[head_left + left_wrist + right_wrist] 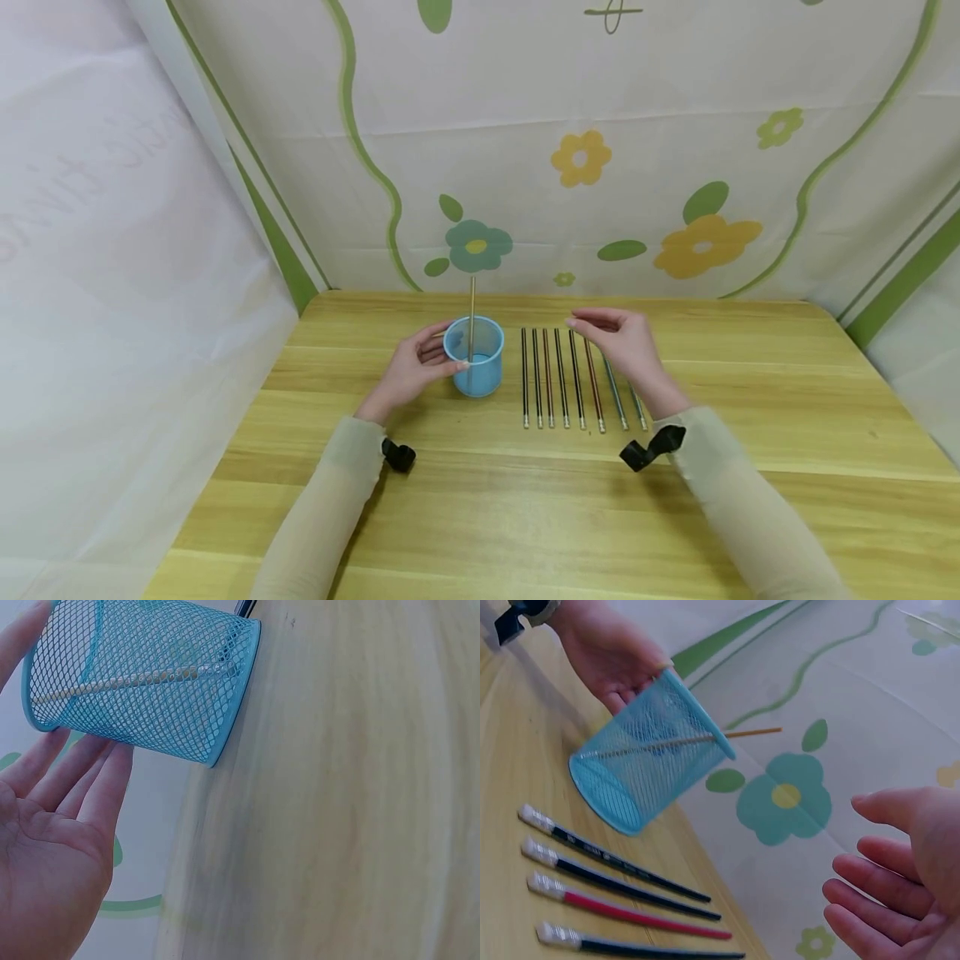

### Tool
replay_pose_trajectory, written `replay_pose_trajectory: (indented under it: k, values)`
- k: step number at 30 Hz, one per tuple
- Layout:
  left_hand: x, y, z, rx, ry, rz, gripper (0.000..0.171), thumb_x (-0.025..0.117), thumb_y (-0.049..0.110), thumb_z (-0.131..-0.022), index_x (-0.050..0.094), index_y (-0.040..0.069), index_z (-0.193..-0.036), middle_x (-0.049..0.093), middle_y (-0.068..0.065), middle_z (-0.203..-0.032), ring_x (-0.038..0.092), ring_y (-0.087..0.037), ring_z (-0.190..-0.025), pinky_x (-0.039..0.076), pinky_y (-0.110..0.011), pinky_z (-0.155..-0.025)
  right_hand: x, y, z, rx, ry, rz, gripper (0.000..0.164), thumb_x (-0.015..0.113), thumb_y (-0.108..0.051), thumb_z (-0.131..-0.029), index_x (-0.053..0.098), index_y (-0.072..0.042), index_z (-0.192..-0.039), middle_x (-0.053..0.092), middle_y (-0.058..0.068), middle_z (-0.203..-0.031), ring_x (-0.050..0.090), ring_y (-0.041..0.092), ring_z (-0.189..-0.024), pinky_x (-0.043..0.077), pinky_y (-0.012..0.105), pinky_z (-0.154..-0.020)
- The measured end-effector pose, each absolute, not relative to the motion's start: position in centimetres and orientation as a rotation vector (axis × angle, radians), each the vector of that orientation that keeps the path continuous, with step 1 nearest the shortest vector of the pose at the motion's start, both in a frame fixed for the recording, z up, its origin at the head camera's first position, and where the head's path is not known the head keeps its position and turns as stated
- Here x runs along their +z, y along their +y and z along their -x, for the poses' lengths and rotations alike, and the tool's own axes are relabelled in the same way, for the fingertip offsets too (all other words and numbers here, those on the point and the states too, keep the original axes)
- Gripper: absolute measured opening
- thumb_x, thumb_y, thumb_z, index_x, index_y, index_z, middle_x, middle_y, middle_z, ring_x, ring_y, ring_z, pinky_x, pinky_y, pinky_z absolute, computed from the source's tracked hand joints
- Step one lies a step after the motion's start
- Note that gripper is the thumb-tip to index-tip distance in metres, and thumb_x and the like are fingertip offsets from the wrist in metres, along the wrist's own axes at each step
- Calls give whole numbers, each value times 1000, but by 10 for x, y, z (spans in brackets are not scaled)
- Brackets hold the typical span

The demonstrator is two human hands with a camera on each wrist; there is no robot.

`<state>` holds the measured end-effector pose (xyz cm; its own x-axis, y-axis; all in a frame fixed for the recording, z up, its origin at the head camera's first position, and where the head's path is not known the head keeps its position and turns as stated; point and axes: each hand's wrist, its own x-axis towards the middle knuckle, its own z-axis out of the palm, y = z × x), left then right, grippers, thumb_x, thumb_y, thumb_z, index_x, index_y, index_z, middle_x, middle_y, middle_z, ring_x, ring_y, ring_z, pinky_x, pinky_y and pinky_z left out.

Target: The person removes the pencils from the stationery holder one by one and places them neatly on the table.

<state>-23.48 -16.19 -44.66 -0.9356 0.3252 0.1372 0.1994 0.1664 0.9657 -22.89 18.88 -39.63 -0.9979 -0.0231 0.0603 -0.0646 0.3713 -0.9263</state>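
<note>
A blue mesh pencil cup [480,377] stands upright on the table, left of the row of pencils. My left hand [412,368] holds it from the left, thumb at the near rim and fingers along the far side. One gold-coloured pencil [472,302] leans in the cup, its upper end well above the rim and its eraser end at the bottom [196,672]. Over the right part of the row hovers my right hand [618,340], with nothing between its loosely bent fingers [877,859]. Below it lie black pencils [537,379], red pencils [550,379] and teal pencils [615,392].
The pencils lie side by side, eraser ends toward me. Behind the wooden table [487,517] hangs a white cloth [510,175] printed with flowers, close to the table's back edge. Another white cloth [112,292] hangs at the left.
</note>
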Motion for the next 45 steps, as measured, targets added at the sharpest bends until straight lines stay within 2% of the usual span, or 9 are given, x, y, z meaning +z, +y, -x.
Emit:
replay_pose_trajectory:
  k: [12,19,30,45]
  values:
    - [-448,-160,234,1921,2280,-508,73,79,5,-90,44,7,-153,56,-23,-141,54,-37,-130,47,-40,-106,-400,157,234,1803,-2578,-213,44,77,-44,-91,74,-15,-124,72,2,-120,66,19,-109,52,43,-99]
    - [-447,-160,235,1933,2293,-509,71,82,8,-89,48,10,-151,60,-17,-139,58,-31,-127,50,-34,-102,-398,149,236,1806,-2593,-232,45,78,-46,-90,74,-17,-124,72,-1,-119,66,18,-110,53,43,-98]
    - [-449,-161,238,1934,2292,-522,71,82,10,-89,48,10,-151,59,-17,-139,57,-32,-127,50,-35,-102,-405,123,250,1875,-2565,-273,39,77,-44,-92,74,-20,-123,72,-4,-118,65,16,-111,51,42,-100]
    - [-448,-162,237,1936,2274,-510,71,82,9,-89,48,9,-151,59,-18,-139,57,-32,-127,50,-34,-102,-409,84,275,1885,-2619,-333,35,77,-38,-93,76,-17,-121,73,-3,-116,64,17,-113,50,42,-101]
